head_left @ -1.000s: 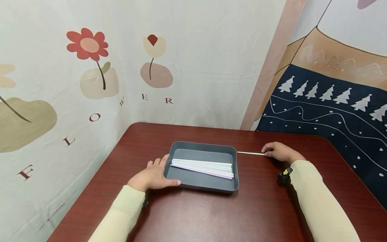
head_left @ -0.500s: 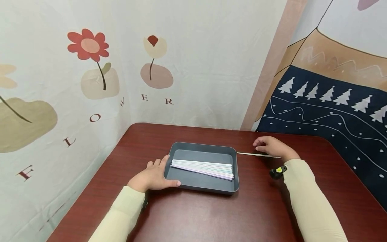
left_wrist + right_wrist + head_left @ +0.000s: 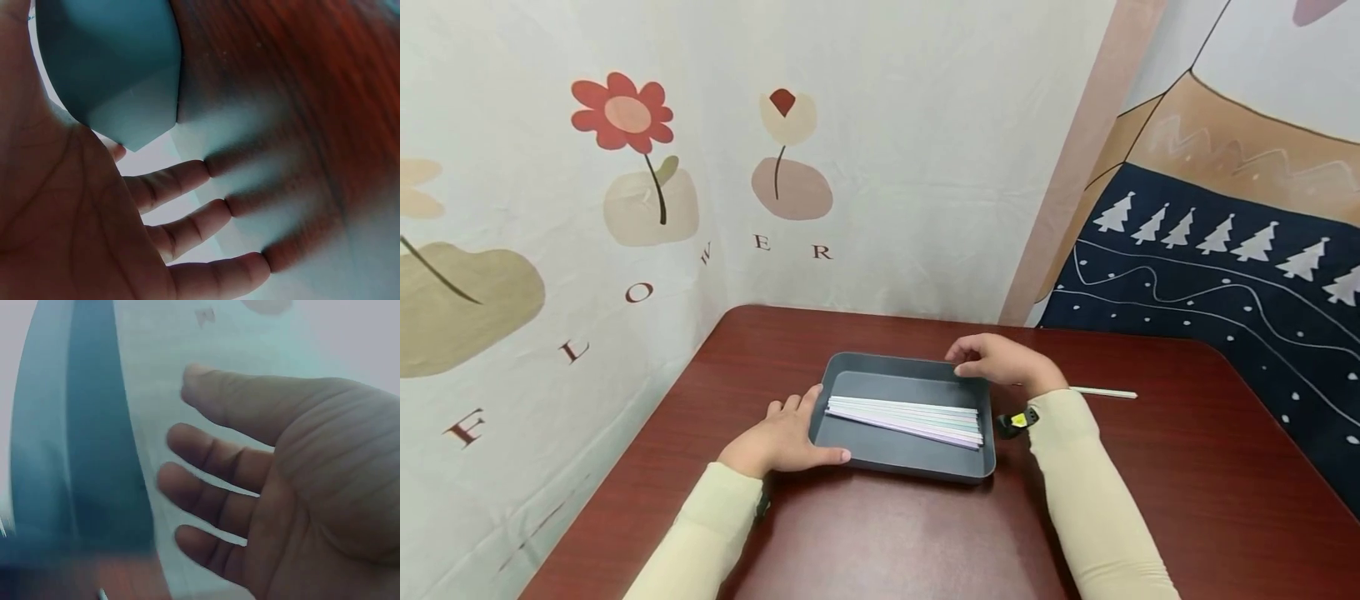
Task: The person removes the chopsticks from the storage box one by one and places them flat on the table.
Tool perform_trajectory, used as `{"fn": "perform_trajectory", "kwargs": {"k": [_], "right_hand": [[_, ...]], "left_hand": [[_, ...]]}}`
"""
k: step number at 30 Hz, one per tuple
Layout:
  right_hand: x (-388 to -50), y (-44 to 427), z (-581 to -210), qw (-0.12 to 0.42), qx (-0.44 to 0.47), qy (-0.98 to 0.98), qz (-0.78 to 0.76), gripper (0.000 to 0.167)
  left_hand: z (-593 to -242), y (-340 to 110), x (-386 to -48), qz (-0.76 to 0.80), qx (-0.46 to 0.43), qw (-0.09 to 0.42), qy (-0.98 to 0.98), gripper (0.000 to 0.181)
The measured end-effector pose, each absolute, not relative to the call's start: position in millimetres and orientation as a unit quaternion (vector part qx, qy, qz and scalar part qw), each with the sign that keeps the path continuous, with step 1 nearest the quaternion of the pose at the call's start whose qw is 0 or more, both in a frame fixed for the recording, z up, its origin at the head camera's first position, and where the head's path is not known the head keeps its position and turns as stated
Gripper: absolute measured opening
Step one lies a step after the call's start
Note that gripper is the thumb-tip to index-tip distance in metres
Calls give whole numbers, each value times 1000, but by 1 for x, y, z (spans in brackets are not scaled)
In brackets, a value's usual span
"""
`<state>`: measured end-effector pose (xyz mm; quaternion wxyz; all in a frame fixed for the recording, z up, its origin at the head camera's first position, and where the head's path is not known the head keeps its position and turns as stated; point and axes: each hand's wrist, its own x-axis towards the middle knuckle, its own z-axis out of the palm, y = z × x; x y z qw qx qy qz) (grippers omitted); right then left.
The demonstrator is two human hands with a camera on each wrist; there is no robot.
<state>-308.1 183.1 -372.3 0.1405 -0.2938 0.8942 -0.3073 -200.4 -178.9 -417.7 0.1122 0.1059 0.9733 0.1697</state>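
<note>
A dark grey rectangular tray (image 3: 891, 383) lies on the table with several thin pale sticks (image 3: 910, 418), white, greenish and lilac, side by side in it. My left hand (image 3: 782, 437) rests at the tray's left front corner, thumb along the front rim. In the left wrist view its fingertips touch the tabletop beside the tray wall (image 3: 119, 69). Over the tray's back right corner hovers my right hand (image 3: 1007, 364), fingers loosely bent and nothing between them. Another pale stick (image 3: 1105, 392) lies on the table right of the tray, partly hidden behind the right wrist.
The reddish-brown table (image 3: 887, 550) has rounded back corners. A white cloth with printed flowers and letters (image 3: 880, 167) hangs behind and left of it. A dark blue cloth with white trees (image 3: 1210, 283) hangs at the right.
My right hand has let go of the stick on the table and moved left to the tray's back right corner. The left hand and the tray have stayed put.
</note>
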Motion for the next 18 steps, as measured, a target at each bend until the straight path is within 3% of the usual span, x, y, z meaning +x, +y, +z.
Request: {"fn": "perform_trajectory", "kwargs": {"k": [8,18], "right_hand": [[-308,135,-389,179,-330,877,-301,18],[-306,109,-410,212,-320,864,-327,16]], "left_hand": [[-415,-178,-200,166,111,111,974,128],[-416,-179,-202,158,120,106,974,126]]}}
